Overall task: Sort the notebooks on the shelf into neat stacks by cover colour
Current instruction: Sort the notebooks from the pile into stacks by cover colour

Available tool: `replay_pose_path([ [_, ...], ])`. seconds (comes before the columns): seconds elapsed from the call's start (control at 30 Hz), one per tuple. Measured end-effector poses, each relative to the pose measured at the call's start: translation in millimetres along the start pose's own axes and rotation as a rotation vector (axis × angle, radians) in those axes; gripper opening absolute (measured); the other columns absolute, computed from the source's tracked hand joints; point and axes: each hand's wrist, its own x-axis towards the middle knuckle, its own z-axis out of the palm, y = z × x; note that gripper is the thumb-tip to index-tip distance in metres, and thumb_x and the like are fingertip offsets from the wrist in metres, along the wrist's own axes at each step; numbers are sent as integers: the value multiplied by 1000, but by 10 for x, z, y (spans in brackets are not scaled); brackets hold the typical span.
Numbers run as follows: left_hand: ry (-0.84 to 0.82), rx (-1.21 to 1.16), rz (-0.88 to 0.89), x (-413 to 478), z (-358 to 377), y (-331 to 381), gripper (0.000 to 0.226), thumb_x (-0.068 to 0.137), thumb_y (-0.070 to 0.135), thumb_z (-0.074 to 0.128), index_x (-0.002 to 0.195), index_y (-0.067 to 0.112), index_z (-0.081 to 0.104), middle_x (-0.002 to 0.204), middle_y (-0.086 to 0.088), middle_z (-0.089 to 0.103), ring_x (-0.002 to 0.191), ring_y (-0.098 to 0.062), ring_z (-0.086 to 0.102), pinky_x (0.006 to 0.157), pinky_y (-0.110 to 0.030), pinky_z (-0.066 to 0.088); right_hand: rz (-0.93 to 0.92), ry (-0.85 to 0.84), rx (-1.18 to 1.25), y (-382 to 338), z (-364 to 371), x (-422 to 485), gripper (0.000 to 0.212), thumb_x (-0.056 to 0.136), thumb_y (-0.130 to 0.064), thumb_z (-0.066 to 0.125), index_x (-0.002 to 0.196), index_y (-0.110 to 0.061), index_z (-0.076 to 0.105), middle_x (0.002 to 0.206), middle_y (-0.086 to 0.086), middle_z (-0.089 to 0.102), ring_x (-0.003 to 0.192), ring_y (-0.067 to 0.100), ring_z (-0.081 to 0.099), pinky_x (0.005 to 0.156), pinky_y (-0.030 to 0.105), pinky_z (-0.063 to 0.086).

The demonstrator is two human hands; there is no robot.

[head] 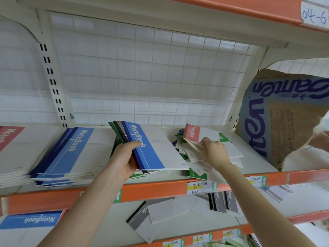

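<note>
The blue stack [67, 154] and red stack [8, 143] lie sorted at the left end of the shelf [151, 190], while our left hand [122, 159] grips a mixed bundle [151, 150] and our right hand [216, 151] pinches a red notebook [193, 133] above the pile [197, 168] left to sort.

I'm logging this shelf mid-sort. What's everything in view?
Stack of blue-banded paper notebooks: one, blue-white, shelf left.
Stack of red-banded paper notebooks: one, red-white, far left.
Mixed bundle of notebooks: one, blue on top, held at centre.
Single red-banded notebook: one, red-white, held right of centre.
Jumbled notebook pile: one, green, blue, white, shelf right of centre.
Torn cardboard box: one, brown, blue print, shelf right.
Grey-banded notebooks: several, grey-white, lower shelf.
Left hand: grips the bundle.
Right hand: pinches the single notebook.
</note>
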Motion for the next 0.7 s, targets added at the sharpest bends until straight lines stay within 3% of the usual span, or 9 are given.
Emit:
replay_pose_path([
  [0.07,-8,-1,1,-6,7,1,10,96,11,48,105,12,53,91,-7,62,88,-26,59,77,-45,45,-150,265,191,-57,-23,-57,30,91,-18,40,82,0,62,53,10,61,39,22,42,44,22,27],
  [0.13,-25,-2,13,-8,48,-3,8,98,13,47,94,15,54,92,-7,61,92,-26,58,82,-47,45,-340,371,336,-199,-90,-147,31,85,-20,41,78,-4,67,45,3,58,31,20,46,35,22,26],
  [0.23,-60,-19,17,-3,124,-15,11,98,15,47,92,13,56,96,-7,63,93,-26,58,83,-45,45,-644,320,426,-489,-121,-269,27,97,-29,38,99,-14,61,67,5,69,56,17,61,49,24,43],
  [0.33,-67,28,0,11,145,-37,22,96,9,49,117,5,54,109,-15,61,93,-29,60,73,-42,47,-776,208,495,-666,-206,-340,44,99,-34,30,101,-6,64,96,9,72,82,19,67,68,27,52],
  [0.4,-50,61,17,24,109,-43,25,94,3,49,118,7,52,104,-14,61,83,-26,61,62,-37,47,-683,12,649,-637,-267,-332,58,97,-44,28,103,-1,67,110,7,69,96,17,64,81,24,49],
  [0.47,-40,52,21,21,66,-29,21,94,1,49,112,10,51,103,-13,61,79,-22,60,60,-36,47,-449,-139,758,-511,-285,-277,57,97,-47,29,110,-7,67,109,-2,68,96,12,62,85,25,46],
  [0.53,-36,48,20,28,21,-16,21,94,2,49,112,11,52,106,-14,61,80,-23,61,60,-36,48,-160,-148,619,-331,-240,-172,43,97,-37,35,114,-11,64,92,-6,66,82,12,59,75,27,42],
  [0.63,-28,51,12,32,-45,1,29,94,4,49,123,8,51,110,-14,61,84,-25,61,60,-35,49,117,-248,371,-102,-125,-8,40,95,-34,46,129,-15,52,116,6,60,105,26,55,81,30,40],
  [0.7,-14,47,3,42,-66,6,33,94,5,50,127,7,49,110,-14,61,87,-27,61,60,-36,49,202,-360,282,-34,-44,57,41,91,-45,50,119,-16,55,112,3,58,108,27,55,81,31,41],
])
